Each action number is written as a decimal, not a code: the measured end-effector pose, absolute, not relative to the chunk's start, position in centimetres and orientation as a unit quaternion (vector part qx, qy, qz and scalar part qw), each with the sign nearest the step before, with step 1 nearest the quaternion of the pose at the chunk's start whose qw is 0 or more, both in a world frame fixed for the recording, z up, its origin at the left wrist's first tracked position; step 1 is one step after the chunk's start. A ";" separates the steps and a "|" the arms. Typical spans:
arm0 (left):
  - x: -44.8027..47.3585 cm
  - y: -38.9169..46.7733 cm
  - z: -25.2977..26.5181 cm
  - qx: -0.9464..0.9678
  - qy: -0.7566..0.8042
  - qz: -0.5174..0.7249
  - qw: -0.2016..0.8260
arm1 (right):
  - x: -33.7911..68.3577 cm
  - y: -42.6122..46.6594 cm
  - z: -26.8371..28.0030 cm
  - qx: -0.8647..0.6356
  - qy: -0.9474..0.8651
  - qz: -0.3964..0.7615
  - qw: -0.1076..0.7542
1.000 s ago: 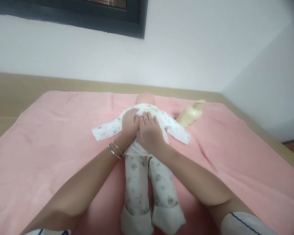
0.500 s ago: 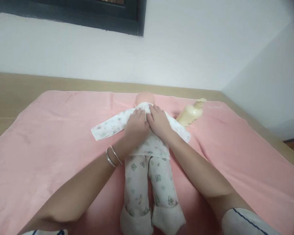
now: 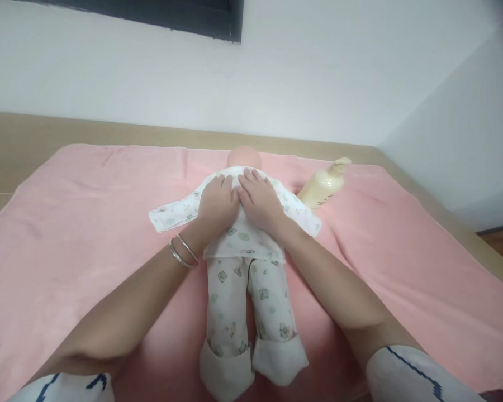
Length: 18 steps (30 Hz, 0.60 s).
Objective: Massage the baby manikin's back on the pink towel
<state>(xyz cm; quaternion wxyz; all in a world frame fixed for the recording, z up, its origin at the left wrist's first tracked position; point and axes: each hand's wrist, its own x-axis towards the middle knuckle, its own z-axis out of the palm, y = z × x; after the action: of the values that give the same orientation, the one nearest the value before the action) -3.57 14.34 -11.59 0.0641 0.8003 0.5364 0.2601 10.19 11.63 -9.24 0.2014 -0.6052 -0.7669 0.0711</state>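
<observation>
A baby doll (image 3: pixel 244 158) lies stretched out on a pink blanket (image 3: pixel 67 240), its head at the far end and its legs toward me. It wears a white printed top (image 3: pixel 245 240) and matching trousers (image 3: pixel 226 296) with turned-up white cuffs. On the left of its upper body my left hand (image 3: pixel 218 204) rests flat, two bangles on that wrist. My right hand (image 3: pixel 260 198) lies flat on the right side, its thumb close to the left hand. Neither hand grips anything. The doll's face is not visible.
A cream pump bottle (image 3: pixel 322 187) lies tilted on the blanket beside the doll's right-hand sleeve. Under the blanket is a wooden surface (image 3: pixel 109 127), bordered by a white wall (image 3: pixel 302 78). A dark window frame (image 3: pixel 209 22) shows at the top.
Both hands, still flat on the top, have shifted slightly apart, the left one outward. The whole view has moved a little, so everything sits slightly higher and further left.
</observation>
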 end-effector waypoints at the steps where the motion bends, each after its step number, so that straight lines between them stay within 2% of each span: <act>1: -3.2 13.6 -11.2 0.807 0.536 0.245 0.048 | 10.8 12.3 -9.3 -0.614 -0.760 0.077 0.199; 5: -2.1 10.7 -9.5 0.843 0.499 0.198 0.033 | 12.2 13.7 -9.4 -0.671 -0.717 0.080 0.173; 8: -2.2 10.6 -8.5 0.855 0.478 0.186 0.080 | 11.8 13.0 -8.9 -0.689 -0.709 0.041 0.142; 14: -4.2 14.7 -9.6 0.805 0.516 0.251 0.152 | 9.2 9.1 -7.2 -0.697 -0.714 -0.064 0.035; 18: -4.6 16.2 -11.2 0.775 0.540 0.271 0.184 | 8.4 7.8 -7.5 -0.688 -0.717 -0.098 0.043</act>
<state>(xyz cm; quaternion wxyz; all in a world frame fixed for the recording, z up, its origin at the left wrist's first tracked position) -4.57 16.16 -11.17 0.1844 0.7753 0.5396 0.2714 8.35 7.85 -7.49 0.0429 -0.6884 -0.7174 -0.0978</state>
